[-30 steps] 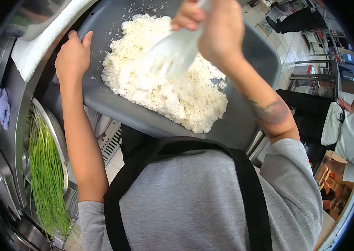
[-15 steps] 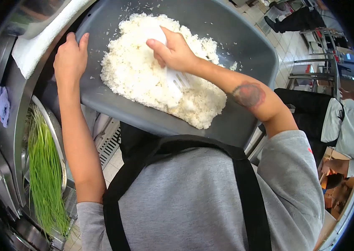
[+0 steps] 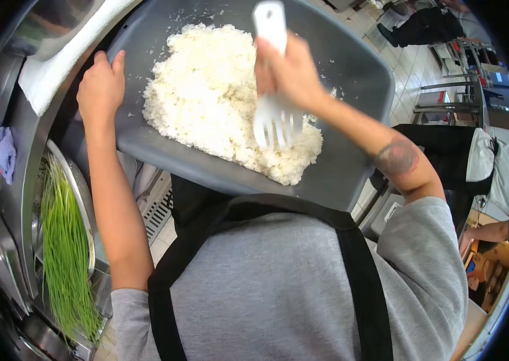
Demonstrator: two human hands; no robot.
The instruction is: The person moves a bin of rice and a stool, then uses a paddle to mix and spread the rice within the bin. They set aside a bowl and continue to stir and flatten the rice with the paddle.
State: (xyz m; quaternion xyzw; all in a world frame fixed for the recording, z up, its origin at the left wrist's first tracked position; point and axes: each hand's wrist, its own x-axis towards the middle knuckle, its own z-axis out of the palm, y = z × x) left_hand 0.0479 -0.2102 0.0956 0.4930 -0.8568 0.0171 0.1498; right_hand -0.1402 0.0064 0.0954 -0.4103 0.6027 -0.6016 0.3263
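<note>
A large grey tub [image 3: 357, 78] holds a mound of white cooked rice [image 3: 206, 90], with loose grains stuck along its inner walls. Wrapped around the handle of a white slotted rice paddle [image 3: 271, 27], my right hand [image 3: 290, 69] is closed above the right part of the mound. The slotted blade points down at the rice; whether it touches cannot be made out. At the tub's left rim, my left hand [image 3: 101, 87] grips the edge, thumb on the inner side and fingers over the outside.
Long green stalks [image 3: 65, 240] lie in a metal bowl [image 3: 77, 186] at left. A purple cloth [image 3: 3, 153] rests on the steel counter, near a white towel [image 3: 44, 84]. To the right are tiled floor, metal racks [image 3: 453, 102] and other people, one with an arm [image 3: 486, 233] reaching over boxes.
My right hand has moved right and lifted the paddle out of the rice, its handle now upright. The left hand stays on the rim. A person at right has shifted.
</note>
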